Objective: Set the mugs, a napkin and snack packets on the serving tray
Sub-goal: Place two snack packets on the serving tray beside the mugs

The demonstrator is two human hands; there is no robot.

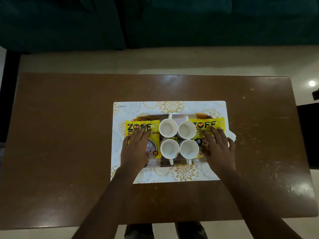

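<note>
Mugs: four white mugs (178, 139) sit in a tight square mid-tray, handles pointing outward, leaving the ends for packets.
Tray: serving tray (201, 115) rests on the patterned placemat (170, 106) on my desk (69, 135).
Left hand (136, 149): flat, fingers spread, pressing the left Zoff packet (153, 130) down.
Right hand (218, 149): flat and open on the right Zoff packet (200, 125), likely squaring it.
Napkin: white napkin (232, 135) peeks out just beyond my right hand.
</note>
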